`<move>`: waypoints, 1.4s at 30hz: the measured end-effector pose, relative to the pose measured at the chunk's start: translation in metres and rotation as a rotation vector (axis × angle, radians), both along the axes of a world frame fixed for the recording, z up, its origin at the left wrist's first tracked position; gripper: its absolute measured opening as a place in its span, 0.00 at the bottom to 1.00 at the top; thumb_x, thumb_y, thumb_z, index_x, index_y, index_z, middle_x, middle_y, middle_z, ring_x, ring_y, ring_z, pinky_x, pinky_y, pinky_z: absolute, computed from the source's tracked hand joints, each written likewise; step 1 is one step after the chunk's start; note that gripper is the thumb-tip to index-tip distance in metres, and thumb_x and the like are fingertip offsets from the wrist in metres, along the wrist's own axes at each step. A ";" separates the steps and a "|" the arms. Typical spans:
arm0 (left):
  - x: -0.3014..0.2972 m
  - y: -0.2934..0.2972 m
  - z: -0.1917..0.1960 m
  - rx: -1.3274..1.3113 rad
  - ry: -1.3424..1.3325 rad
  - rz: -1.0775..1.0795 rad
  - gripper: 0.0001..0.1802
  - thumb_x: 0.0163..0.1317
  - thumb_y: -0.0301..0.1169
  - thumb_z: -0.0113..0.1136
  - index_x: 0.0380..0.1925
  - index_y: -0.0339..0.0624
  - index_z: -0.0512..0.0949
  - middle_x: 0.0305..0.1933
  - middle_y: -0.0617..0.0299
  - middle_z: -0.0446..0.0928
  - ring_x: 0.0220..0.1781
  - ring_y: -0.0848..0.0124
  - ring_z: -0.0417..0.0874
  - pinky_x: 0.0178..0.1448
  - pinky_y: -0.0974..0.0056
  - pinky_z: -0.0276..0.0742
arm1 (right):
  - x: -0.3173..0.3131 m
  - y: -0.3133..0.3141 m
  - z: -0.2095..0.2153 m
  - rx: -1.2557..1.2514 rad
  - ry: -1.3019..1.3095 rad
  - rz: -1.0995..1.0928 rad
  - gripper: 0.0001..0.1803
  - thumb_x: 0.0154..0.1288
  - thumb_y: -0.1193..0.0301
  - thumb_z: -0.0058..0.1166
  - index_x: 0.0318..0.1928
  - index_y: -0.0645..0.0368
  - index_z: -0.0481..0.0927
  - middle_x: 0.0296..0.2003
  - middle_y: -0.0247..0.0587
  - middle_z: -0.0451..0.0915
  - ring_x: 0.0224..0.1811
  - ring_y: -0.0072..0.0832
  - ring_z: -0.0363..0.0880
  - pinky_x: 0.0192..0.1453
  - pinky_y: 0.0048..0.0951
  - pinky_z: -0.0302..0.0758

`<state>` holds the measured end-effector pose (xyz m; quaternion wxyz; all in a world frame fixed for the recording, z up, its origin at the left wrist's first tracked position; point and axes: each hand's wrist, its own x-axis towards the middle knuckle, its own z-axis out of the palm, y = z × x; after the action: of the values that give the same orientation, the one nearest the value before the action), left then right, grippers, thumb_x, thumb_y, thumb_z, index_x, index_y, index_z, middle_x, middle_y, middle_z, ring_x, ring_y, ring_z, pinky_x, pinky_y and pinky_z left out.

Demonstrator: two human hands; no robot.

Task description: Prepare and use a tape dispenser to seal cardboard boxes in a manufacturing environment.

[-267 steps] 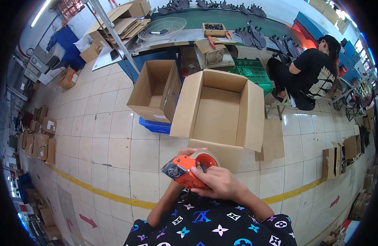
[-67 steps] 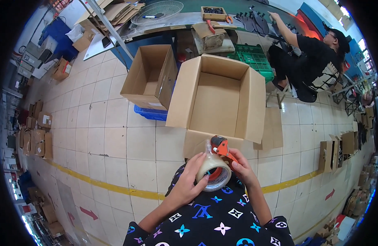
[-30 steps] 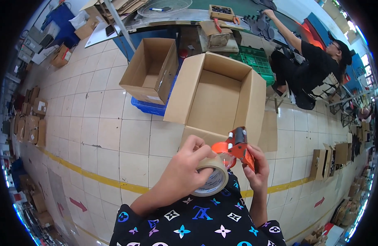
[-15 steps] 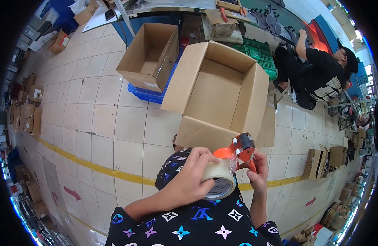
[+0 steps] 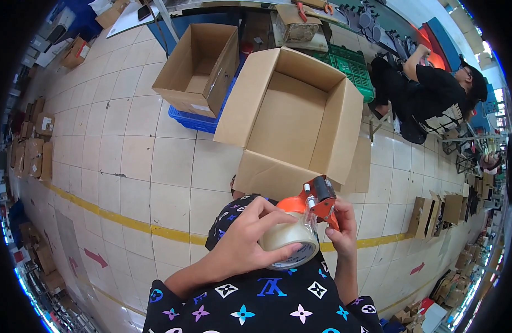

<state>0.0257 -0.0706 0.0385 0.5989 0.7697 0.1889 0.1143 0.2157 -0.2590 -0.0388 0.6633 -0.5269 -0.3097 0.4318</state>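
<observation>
My left hand (image 5: 249, 236) is wrapped round a wide roll of clear packing tape (image 5: 292, 244), thumb across its near face. The roll sits by an orange-red tape dispenser (image 5: 322, 210) with a dark roller at its top. My right hand (image 5: 344, 228) grips the dispenser's right side; part of its fingers is hidden behind it. A strip of clear tape stretches between roll and dispenser. Just beyond my hands stands a large open cardboard box (image 5: 292, 119), flaps folded outward, with nothing inside.
A smaller open carton (image 5: 203, 72) rests on a blue crate (image 5: 197, 121) at the left. A green crate (image 5: 350, 69) stands behind the large box. To the right, a person in black (image 5: 433, 94) sits at a workbench. More cartons (image 5: 433, 216) stand at the right.
The tape roll and dispenser have moved slightly left with both hands. The boxes appear a little higher in view. The seated person's arm has shifted.
</observation>
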 end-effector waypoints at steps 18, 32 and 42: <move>0.013 0.009 0.022 0.142 0.019 -0.018 0.21 0.51 0.40 0.75 0.44 0.44 0.85 0.44 0.54 0.77 0.47 0.60 0.80 0.49 0.60 0.79 | 0.018 -0.002 0.012 0.024 -0.148 0.013 0.33 0.46 0.84 0.58 0.58 0.60 0.72 0.61 0.53 0.67 0.65 0.37 0.68 0.67 0.35 0.65; -0.005 0.045 0.016 0.060 -0.048 -0.174 0.25 0.43 0.37 0.78 0.44 0.45 0.87 0.47 0.53 0.78 0.48 0.61 0.81 0.51 0.60 0.79 | 0.020 -0.010 0.017 0.026 -0.156 0.055 0.30 0.47 0.86 0.55 0.56 0.64 0.73 0.59 0.56 0.69 0.60 0.37 0.73 0.65 0.33 0.68; 0.003 0.031 -0.001 0.029 -0.142 -0.176 0.25 0.44 0.37 0.78 0.45 0.46 0.86 0.49 0.52 0.78 0.50 0.60 0.81 0.53 0.60 0.78 | 0.016 0.005 0.026 -0.121 -0.046 -0.136 0.28 0.64 0.75 0.57 0.64 0.63 0.66 0.59 0.48 0.69 0.60 0.33 0.73 0.49 0.36 0.83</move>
<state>0.0283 -0.0398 0.0371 0.6072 0.7820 0.0760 0.1184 0.2317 -0.2539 -0.0130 0.6510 -0.5955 -0.2617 0.3914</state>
